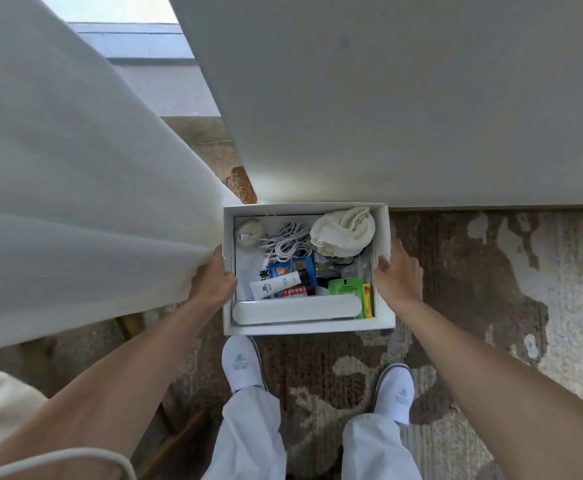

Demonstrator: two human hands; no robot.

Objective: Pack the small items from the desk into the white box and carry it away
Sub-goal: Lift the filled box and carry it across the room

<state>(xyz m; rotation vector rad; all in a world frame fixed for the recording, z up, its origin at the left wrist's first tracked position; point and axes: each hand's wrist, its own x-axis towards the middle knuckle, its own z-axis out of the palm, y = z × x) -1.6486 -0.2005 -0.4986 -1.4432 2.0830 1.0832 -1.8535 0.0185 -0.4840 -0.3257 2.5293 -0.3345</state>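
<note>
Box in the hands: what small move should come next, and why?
Probably draw the box back, level, from the panel ahead. It is packed and open-topped, the left hand and right hand grip its side walls, its far edge meets the panel, and the curtain touches the left hand.

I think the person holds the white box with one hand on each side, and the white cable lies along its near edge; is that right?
Not quite: the head view shows the white cable in the far half of the white box. The left hand and right hand do hold its sides.
</note>
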